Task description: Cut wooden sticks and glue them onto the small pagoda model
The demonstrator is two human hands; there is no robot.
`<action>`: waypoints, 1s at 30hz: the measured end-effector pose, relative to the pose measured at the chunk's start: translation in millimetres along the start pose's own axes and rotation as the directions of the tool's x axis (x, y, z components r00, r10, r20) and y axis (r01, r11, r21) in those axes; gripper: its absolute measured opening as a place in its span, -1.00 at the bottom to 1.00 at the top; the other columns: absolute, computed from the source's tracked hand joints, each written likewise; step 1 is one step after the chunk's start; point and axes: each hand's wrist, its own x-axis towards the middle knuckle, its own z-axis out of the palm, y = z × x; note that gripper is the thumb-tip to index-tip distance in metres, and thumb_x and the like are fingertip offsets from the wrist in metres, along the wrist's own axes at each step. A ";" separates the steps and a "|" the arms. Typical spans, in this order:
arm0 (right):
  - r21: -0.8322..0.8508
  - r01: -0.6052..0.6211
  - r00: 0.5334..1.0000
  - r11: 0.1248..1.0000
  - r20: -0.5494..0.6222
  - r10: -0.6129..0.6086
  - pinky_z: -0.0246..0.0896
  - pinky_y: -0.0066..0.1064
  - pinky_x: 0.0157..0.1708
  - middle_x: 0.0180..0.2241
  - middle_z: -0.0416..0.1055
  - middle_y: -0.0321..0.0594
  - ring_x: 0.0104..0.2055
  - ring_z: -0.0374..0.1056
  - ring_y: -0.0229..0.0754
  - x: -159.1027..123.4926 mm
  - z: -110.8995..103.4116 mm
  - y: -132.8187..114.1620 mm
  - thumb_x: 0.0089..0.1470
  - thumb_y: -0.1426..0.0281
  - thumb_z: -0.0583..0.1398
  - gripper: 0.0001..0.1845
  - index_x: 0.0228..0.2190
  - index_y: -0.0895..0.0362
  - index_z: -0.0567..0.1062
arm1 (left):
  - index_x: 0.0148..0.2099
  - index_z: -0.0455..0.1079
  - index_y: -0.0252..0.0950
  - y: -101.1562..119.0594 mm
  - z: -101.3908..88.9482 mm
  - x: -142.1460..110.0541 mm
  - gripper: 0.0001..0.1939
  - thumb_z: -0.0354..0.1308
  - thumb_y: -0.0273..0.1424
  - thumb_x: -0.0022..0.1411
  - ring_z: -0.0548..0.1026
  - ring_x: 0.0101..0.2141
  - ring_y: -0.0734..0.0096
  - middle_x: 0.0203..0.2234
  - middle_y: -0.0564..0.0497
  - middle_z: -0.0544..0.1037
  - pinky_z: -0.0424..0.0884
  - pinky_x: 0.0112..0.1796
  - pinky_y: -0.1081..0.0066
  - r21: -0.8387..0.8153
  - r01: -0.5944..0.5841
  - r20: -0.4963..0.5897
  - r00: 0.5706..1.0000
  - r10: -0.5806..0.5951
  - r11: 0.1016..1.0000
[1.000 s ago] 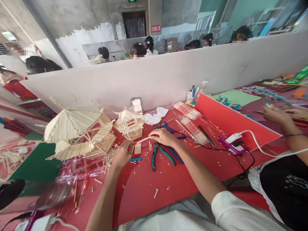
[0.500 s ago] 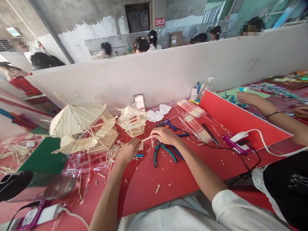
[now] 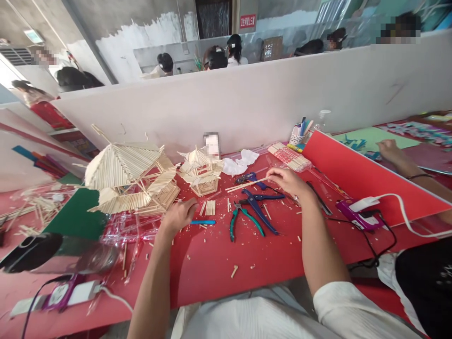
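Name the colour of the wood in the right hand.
The wood is pale cream-tan; the head view shows it best.

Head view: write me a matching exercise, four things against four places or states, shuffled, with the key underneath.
Things:
1. Right hand
2. Green-handled pliers
3. Large stick pavilion
4. Red board

Places or states:
A. Just behind the purple power strip
B. Pinching slender wooden sticks
C. Left of the smaller stick pavilion
D. Lying with handles spread

Pairs: 1-B, 2-D, 3-C, 4-A
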 end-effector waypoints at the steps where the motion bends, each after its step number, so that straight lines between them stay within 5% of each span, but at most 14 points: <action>1: 0.041 -0.004 1.000 0.999 -0.001 0.005 0.21 -0.37 -0.31 -0.39 0.46 -0.23 -0.34 0.35 -0.14 -1.6 -3.1 -0.1 0.21 0.18 0.13 -0.74 -0.34 0.10 0.45 | -0.12 0.45 -0.19 -1.5 0.0 -0.3 -0.67 -0.14 -0.24 0.44 0.55 -0.39 0.25 -0.43 -0.05 0.59 0.22 -0.37 0.40 0.000 0.005 -0.003 1.000 -0.005 1.000; 6: 0.242 0.113 0.979 0.964 0.141 -0.150 0.27 -0.34 -0.22 -0.37 0.42 -0.19 -0.33 0.33 -0.16 8.3 31.2 -33.2 0.34 0.14 -0.04 -0.61 -0.34 0.10 0.41 | -0.08 0.48 -0.20 15.6 9.2 2.9 -0.62 -0.14 -0.20 0.44 0.54 -0.46 0.27 -0.48 -0.06 0.58 0.20 -0.43 0.42 -0.010 -0.053 0.031 0.998 0.053 0.999; 13: 0.117 0.389 0.874 0.914 0.266 -0.407 0.22 -0.16 0.07 0.01 0.36 -0.02 0.05 0.30 -0.06 12.3 108.3 -97.1 0.36 0.37 -0.05 -0.70 -0.37 0.09 0.38 | -0.02 0.47 -0.22 40.7 25.3 8.9 -0.69 -0.05 -0.26 0.41 0.53 -0.44 0.31 -0.40 -0.05 0.60 0.29 -0.38 0.43 -0.208 -0.124 0.000 0.992 0.127 0.970; 16: 0.063 0.465 0.858 0.883 0.214 -0.468 0.12 -0.06 0.16 0.05 0.34 0.00 0.18 0.20 0.00 9.1 113.7 -102.4 0.34 0.42 -0.03 -0.74 -0.36 0.08 0.39 | -0.03 0.48 -0.24 42.3 22.4 7.9 -0.69 -0.06 -0.28 0.42 0.50 -0.47 0.35 -0.42 -0.03 0.59 0.28 -0.39 0.44 -0.299 -0.160 -0.010 0.986 0.165 0.941; 19: 0.026 0.485 0.839 0.874 0.267 -0.474 0.20 -0.18 0.01 -0.14 0.45 -0.08 -0.04 0.34 -0.05 8.1 115.1 -98.4 0.33 0.46 -0.02 -0.77 -0.34 0.07 0.37 | 0.00 0.46 -0.25 45.1 18.7 6.8 -0.69 -0.06 -0.28 0.43 0.48 -0.48 0.40 -0.39 -0.01 0.59 0.27 -0.39 0.45 -0.361 -0.205 0.001 0.975 0.220 0.910; 23: -0.114 0.412 0.883 0.904 0.294 -0.366 0.09 -0.40 -0.34 -0.43 0.41 -0.24 -0.38 0.31 -0.15 8.1 113.4 -87.3 0.27 0.51 0.01 -0.82 -0.31 0.08 0.36 | -0.06 0.47 -0.24 44.6 16.3 6.2 -0.68 -0.08 -0.26 0.44 0.49 -0.46 0.39 -0.37 -0.03 0.59 0.24 -0.40 0.45 -0.313 -0.184 0.009 0.980 0.197 0.932; 30: -0.133 0.292 0.932 0.947 0.261 -0.251 -0.05 -0.43 -0.45 -0.54 0.31 -0.32 -0.52 0.20 -0.20 12.1 89.5 -69.3 0.32 0.42 -0.04 -0.81 -0.30 0.06 0.34 | -0.24 0.43 -0.27 18.5 5.7 2.6 -0.66 -0.13 -0.29 0.44 0.38 -0.53 0.42 -0.53 0.01 0.49 0.14 -0.44 0.42 -0.267 -0.192 -0.009 0.980 0.196 0.945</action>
